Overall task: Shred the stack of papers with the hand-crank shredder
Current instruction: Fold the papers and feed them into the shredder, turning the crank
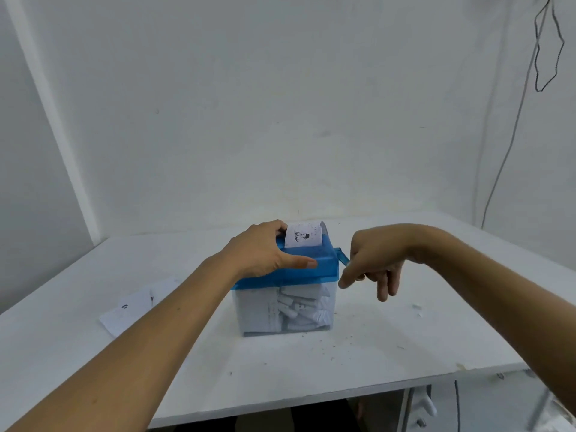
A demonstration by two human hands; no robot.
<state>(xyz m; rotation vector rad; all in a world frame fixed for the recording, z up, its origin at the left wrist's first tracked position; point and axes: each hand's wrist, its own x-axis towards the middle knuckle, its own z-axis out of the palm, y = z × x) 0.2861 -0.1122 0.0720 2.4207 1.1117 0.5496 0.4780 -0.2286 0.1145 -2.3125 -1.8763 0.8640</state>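
A hand-crank shredder stands mid-table, with a blue lid (324, 260) on a clear bin (255, 310) holding white shreds. A printed sheet (304, 234) sticks up out of the slot in the lid. My left hand (265, 251) grips the lid's left part, thumb along the front edge and fingers curled over the back. My right hand (374, 258) is at the blue crank (342, 257) on the shredder's right side and pinches its handle; the handle itself is hidden by the fingers. A few loose papers (134, 307) lie flat on the table to the left.
The white table (405, 347) meets white walls behind and on the left. Small paper scraps (416, 308) and specks lie on its right part. A black cable (511, 135) hangs down the right wall. White furniture with a handle (428, 403) shows below the front edge.
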